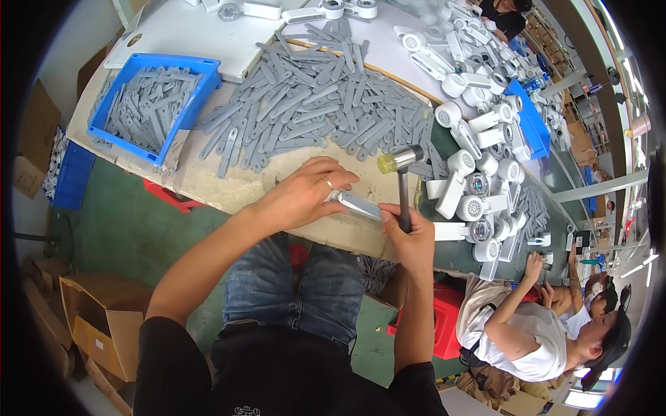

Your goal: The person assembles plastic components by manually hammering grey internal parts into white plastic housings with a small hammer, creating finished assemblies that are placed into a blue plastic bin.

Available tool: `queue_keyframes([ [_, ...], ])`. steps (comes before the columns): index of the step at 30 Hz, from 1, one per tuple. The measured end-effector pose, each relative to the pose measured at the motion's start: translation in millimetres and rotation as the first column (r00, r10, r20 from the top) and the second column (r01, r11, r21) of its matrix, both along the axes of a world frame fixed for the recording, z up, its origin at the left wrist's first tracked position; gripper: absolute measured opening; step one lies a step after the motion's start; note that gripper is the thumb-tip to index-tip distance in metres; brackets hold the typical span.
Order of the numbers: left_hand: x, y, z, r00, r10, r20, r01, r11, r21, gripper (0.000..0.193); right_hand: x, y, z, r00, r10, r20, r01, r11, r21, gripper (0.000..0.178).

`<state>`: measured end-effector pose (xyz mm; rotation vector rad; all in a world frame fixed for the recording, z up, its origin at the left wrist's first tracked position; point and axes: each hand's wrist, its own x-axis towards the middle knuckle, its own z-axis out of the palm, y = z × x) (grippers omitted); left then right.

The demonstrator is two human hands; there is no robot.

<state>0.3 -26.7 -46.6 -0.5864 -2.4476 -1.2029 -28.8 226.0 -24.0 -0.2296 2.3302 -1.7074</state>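
Note:
My left hand (305, 195), a ring on one finger, is closed around one end of a white fan handle (362, 210) near the table's front edge. A grey plastic strip (359, 202) lies along the handle's upper face. Whatever is at the gripped end is hidden under my fingers. My right hand (413, 239) grips a hammer (404, 194) by its dark shaft, with the head up and its yellow face turned left. The thumb and fingertips of that same hand touch the handle's right end.
Loose grey strips (298, 97) are heaped beyond my hands. A blue bin (195, 104) of strips stands at the left. White handheld fans (472, 208) are piled along the right, with a blue tray (531, 121) behind. A co-worker in white (517, 329) sits at the right.

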Motion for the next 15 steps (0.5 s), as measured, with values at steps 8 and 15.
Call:
queue_keyframes([
  [8, -10, -5, 5, 0.97, -0.14, -0.196, 0.113, 0.983, -0.144, 0.017, -16, 3, 9, 0.987, 0.163, 0.0, -0.161, 0.979, 0.125, 0.016],
  [15, -12, -7, 6, 0.969, -0.19, -0.16, 0.157, 0.967, -0.2, 0.02, -14, -4, 14, 0.934, 0.07, 0.351, -0.09, 0.995, 0.042, 0.03],
])
